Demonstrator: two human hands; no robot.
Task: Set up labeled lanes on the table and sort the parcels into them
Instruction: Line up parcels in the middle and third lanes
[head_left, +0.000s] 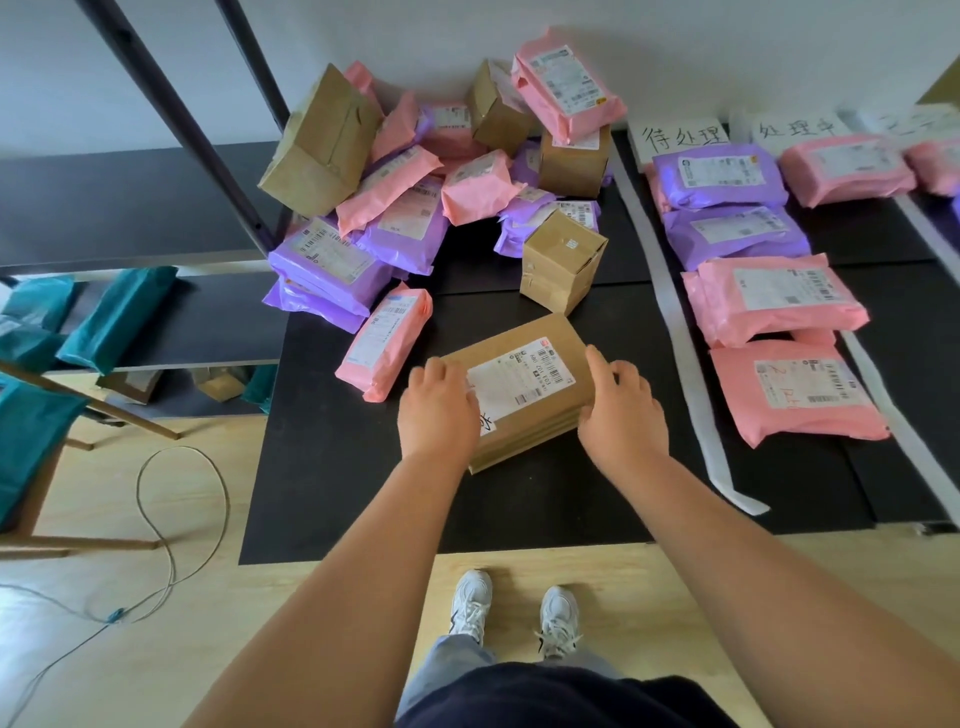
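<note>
The black tabletop (337, 493) ran off frame at the right, cutting the last of three lane labels (680, 136), its writing unreadable. The unsorted heap (415, 208) hid its lower mailers. One flat cardboard parcel (524, 384) lay near the front edge between the left hand (439, 410) and right hand (621, 410), both gripping its ends.

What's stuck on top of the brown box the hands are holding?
On the brown box sits a white shipping label with barcodes. Near its front edge is a sticker with dark writing, partly covered by the left hand. The right hand grips the other side.
</note>
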